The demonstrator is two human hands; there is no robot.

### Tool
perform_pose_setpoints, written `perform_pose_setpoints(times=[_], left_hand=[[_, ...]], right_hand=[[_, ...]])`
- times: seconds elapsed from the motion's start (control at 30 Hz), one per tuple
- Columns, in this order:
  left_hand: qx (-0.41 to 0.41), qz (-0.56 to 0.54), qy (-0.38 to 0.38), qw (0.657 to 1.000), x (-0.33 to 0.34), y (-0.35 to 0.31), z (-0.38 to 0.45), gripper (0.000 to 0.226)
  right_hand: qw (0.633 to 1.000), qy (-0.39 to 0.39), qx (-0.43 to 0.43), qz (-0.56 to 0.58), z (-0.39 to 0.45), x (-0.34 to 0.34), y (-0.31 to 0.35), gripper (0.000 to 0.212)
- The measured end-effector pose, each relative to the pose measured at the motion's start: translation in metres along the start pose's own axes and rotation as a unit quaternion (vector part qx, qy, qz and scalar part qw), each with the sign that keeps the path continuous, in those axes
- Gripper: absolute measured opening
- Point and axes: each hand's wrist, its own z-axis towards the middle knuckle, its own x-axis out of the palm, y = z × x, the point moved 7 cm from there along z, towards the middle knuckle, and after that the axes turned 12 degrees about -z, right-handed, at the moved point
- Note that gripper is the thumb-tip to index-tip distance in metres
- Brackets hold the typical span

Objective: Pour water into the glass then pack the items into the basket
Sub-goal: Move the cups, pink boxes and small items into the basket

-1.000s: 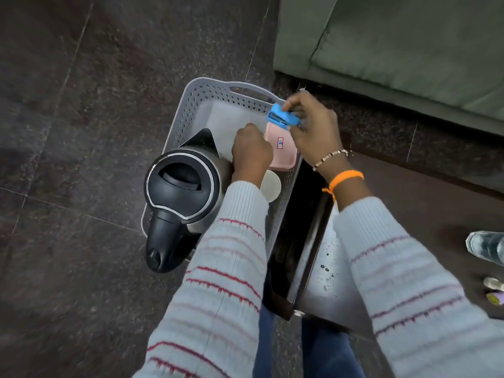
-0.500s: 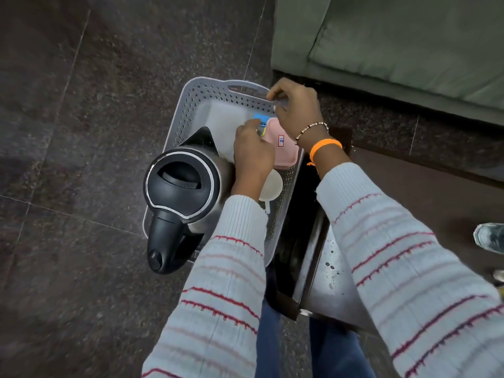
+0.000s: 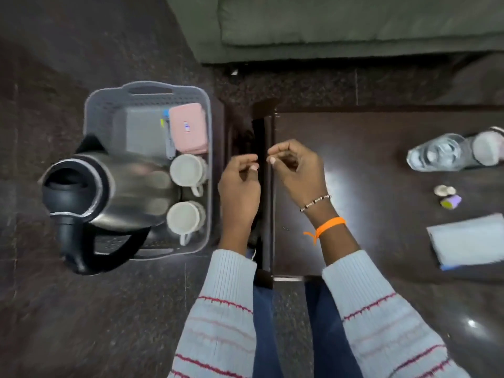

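I see my left hand [image 3: 240,186] and right hand [image 3: 297,173] side by side over the dark table's [image 3: 368,165] left edge, fingers loosely curled and holding nothing. Left of them on the stone floor sits the grey perforated plastic basket [image 3: 109,110], its long axis running near to far, holding a steel kettle [image 3: 109,186] with its black handle toward me, two round white cups [image 3: 188,170] and a pink square box [image 3: 188,129]. At the table's far right a clear glass [image 3: 436,155] lies on its side, long axis left to right, near a folded cloth [image 3: 466,241].
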Motion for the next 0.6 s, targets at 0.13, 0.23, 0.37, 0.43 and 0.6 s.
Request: perform_pose_setpoints(times=[0.13,0.23,0.37,0.43,0.6], left_hand=[[-0.029,0.062,0.083,0.994,0.077,0.028,-0.049,0.021],[-0.033,0.107,0.144,0.983,0.134,0.043,-0.080,0.022],[-0.026,0.167,0.216,0.962,0.216,0.058,-0.114,0.023],[-0.019,0.193,0.250,0.949,0.255,0.064,-0.126,0.024],[0.018,0.274,0.314,0.909,0.346,0.079,-0.144,0.028]], right_hand=[[0.997,-0.038,0.070,-0.012,-0.038,-0.067,-0.076,0.013],[0.991,-0.063,0.115,-0.016,-0.059,-0.118,-0.130,0.013],[0.979,-0.111,0.171,-0.009,-0.075,-0.192,-0.202,0.013],[0.971,-0.132,0.198,-0.013,-0.079,-0.224,-0.236,0.013],[0.954,-0.152,0.254,-0.037,-0.079,-0.283,-0.308,0.013]])
